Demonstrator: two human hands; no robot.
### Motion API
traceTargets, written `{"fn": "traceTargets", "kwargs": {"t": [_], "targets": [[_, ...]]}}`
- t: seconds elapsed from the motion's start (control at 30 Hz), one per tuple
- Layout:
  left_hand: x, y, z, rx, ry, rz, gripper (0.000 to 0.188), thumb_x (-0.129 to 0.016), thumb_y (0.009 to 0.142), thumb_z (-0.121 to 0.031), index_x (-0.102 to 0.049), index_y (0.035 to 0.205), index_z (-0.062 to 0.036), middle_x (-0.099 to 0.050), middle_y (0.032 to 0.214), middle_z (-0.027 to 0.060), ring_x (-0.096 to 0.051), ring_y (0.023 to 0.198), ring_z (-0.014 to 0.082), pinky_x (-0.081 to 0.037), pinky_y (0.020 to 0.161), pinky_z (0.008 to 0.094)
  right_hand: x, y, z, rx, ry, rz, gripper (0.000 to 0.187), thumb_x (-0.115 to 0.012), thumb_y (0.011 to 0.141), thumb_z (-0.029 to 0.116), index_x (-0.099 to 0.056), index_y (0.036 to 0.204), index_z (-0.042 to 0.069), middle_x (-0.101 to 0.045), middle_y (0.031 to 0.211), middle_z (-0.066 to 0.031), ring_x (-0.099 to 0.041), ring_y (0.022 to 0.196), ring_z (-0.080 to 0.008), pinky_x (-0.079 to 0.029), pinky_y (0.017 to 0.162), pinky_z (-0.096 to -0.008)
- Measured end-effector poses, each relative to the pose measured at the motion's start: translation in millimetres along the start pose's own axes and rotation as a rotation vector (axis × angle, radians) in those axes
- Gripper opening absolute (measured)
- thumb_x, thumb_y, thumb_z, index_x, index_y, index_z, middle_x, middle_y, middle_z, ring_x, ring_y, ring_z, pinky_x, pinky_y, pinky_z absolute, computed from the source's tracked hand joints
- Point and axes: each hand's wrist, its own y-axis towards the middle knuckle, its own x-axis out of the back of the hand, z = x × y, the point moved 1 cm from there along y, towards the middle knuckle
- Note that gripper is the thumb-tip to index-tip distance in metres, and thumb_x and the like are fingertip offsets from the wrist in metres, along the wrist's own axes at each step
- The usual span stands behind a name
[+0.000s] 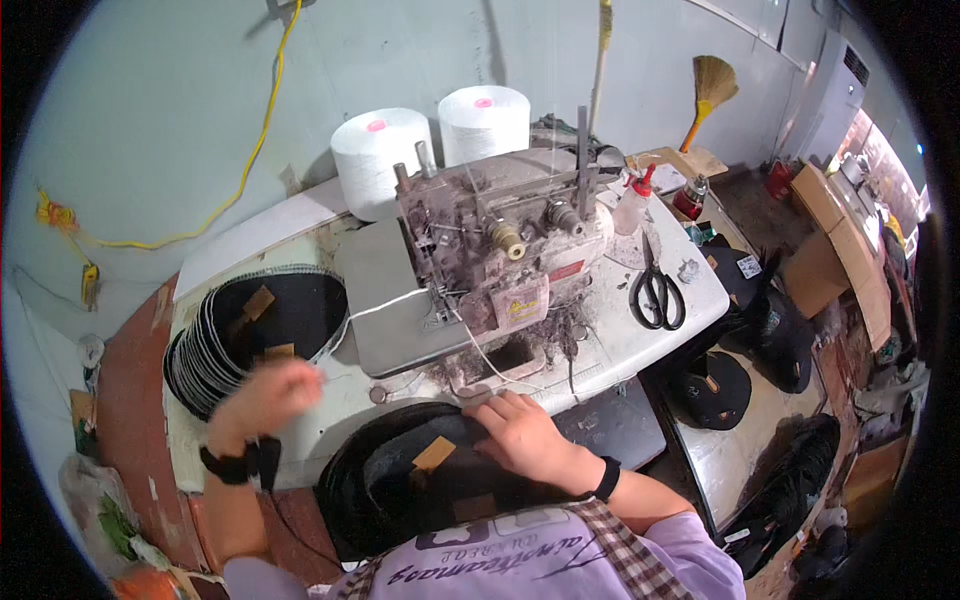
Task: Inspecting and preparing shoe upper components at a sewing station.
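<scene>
Lilac shirt (465, 570) foremost; black fabric pieces (380, 478) seem soft, best pinched rimwise; right fingers (512, 405) half-curled there, left fingers (297, 380) blurred: grips I can't tell.

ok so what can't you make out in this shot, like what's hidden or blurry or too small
All in the head view:
- Left grip: blurred, so whether it holds anything is unclear.
- Right grip: palm side hidden by the back of the hand.
- Black pieces by the right grip: near edge hidden by the purple shirt.
- Sewing machine: needle too small to make out.
- Right-hand thread cone: base hidden by the machine.
</scene>
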Motion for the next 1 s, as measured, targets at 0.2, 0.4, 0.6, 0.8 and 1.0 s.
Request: {"fn": "traceTargets", "kwargs": {"t": [0.2, 0.4, 0.6, 0.8, 1.0], "targets": [[-114.7, -33.2, 10.9, 0.035, -0.181, -0.023, 0.028, -0.057, 0.091, -0.027, -0.061, 0.100, -0.0006, -0.064, 0.085, 0.0196, -0.062, 0.077, 0.0279, -0.048, 0.073, 0.0372, 3.2, 10.6, -6.8, 0.062, 0.036, 0.040, 0.040, -0.073, 0.066, 0.008, -0.056, 0.102, 0.005, -0.058, 0.095, -0.0126, -0.059, 0.086, -0.0342, -0.050, 0.074, -0.0408], [-72.0, -9.1, -19.3, -0.240, 0.147, -0.551, 0.026, -0.059, 0.088, -0.022, -0.062, 0.107, -0.0035, -0.064, 0.097, 0.0137, -0.061, 0.087, 0.0277, -0.047, 0.079, 0.0369, 8.7, 9.0, -10.8, 0.075, -0.002, -0.032, 0.024, -0.070, 0.069, 0.006, -0.061, 0.091, 0.003, -0.060, 0.092, -0.0135, -0.061, 0.086, -0.0327, -0.050, 0.075, -0.0403], [-55.0, 19.8, 62.9, 0.009, 1.143, -0.691, 0.047, -0.065, 0.079, -0.016, -0.055, 0.124, -0.0058, -0.053, 0.129, 0.0131, -0.048, 0.121, 0.0299, -0.031, 0.103, 0.0470, 46.2, 8.3, -35.6, 0.079, 0.248, -0.150, 0.014, -0.064, 0.078, -0.002, -0.065, 0.093, -0.001, -0.065, 0.085, -0.0159, -0.062, 0.078, -0.0332, -0.051, 0.071, -0.0341], [-75.9, 1.6, -21.7, -0.255, -0.239, -0.568, 0.049, -0.062, 0.077, -0.001, -0.051, 0.124, 0.0047, -0.053, 0.129, 0.0176, -0.050, 0.120, 0.0223, -0.039, 0.099, 0.0345, 66.3, 46.2, -22.8, -0.388, 0.772, -0.296, 0.013, -0.061, 0.089, 0.011, -0.065, 0.094, -0.001, -0.058, 0.068, 0.0040, -0.049, 0.064, -0.0031, -0.042, 0.058, -0.0227], [-81.5, 15.2, -54.2, -0.337, -1.204, -0.439, 0.039, -0.036, 0.101, -0.024, -0.048, 0.126, 0.0044, -0.058, 0.122, 0.0140, -0.055, 0.111, 0.0221, -0.040, 0.100, 0.0377, 32.9, 48.6, -1.5, -0.336, 1.405, -0.177, 0.022, -0.056, 0.092, 0.006, -0.063, 0.112, 0.000, -0.065, 0.093, -0.0021, -0.060, 0.083, -0.0075, -0.048, 0.074, -0.0211]]}}
